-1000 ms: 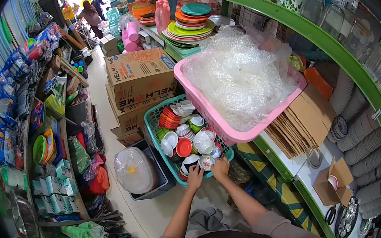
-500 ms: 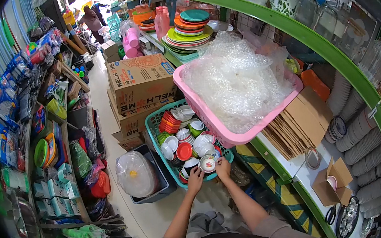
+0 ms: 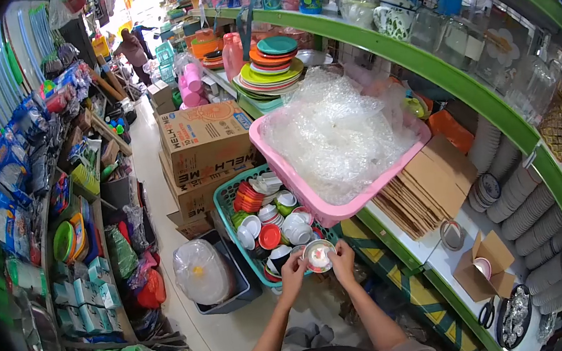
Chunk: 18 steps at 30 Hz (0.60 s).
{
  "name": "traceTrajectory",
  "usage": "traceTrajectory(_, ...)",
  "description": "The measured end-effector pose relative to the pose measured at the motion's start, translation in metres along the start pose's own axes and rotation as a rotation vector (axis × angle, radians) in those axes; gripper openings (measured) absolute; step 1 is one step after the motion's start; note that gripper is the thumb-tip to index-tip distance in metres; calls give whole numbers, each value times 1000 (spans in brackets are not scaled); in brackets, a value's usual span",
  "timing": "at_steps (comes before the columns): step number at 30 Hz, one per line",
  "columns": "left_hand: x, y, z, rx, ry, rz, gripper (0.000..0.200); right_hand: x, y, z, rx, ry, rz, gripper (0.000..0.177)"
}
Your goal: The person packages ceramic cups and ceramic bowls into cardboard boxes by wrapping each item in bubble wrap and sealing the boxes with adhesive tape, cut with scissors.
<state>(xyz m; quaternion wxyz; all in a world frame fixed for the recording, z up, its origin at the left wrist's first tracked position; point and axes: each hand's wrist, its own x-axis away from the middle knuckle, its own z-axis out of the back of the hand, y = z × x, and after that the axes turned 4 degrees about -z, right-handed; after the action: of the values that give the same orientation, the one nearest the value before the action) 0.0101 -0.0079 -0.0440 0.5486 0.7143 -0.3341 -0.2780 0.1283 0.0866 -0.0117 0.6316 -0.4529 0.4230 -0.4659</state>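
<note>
A small white bowl (image 3: 318, 256) with a coloured pattern inside is held level between my two hands. My left hand (image 3: 295, 274) is closed on its left rim, and my right hand (image 3: 342, 264) grips the right rim. The bowl is over the near edge of a teal basket (image 3: 227, 213). Inside the basket lie several small bowls and cups, among them a red bowl (image 3: 270, 235), white bowls (image 3: 294, 228) and a stack of red ones (image 3: 247, 198).
A pink basket (image 3: 340, 212) of bubble wrap overhangs the teal one. Cartons (image 3: 202, 137) stand behind it, a grey bin (image 3: 240, 292) at its left. Flattened cardboard (image 3: 427, 179), an open carton (image 3: 473, 275) and scissors (image 3: 487, 313) are on the right shelf. A person (image 3: 133, 52) stands far back.
Both hands have moved slightly right and down with the bowl, which now looks a little larger. The camera view has shifted slightly.
</note>
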Motion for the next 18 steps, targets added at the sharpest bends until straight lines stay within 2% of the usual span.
traceTrajectory(1, 3, 16, -7, -57, -63, -32, 22, 7, -29, 14, -68, -29, -32, 24)
traceTrajectory(2, 7, 29, -11, -115, -115, -58, 19, 8, -30, 18, -71, -18, -25, 24)
traceTrajectory(8, 12, 73, -46, -28, -304, -144, 20, 16, -63, 56, -318, 61, -45, 22)
traceTrajectory(11, 14, 99, -62, 17, -503, -60, 30, 16, -80, 79, -357, 97, -38, 21)
traceTrajectory(14, 17, 120, -80, 59, -590, 32, 27, 17, -93, 102, -416, 114, -25, 21)
traceTrajectory(18, 18, 134, -107, 147, -687, -4, 23, 23, -108, 136, -436, 167, 66, 24)
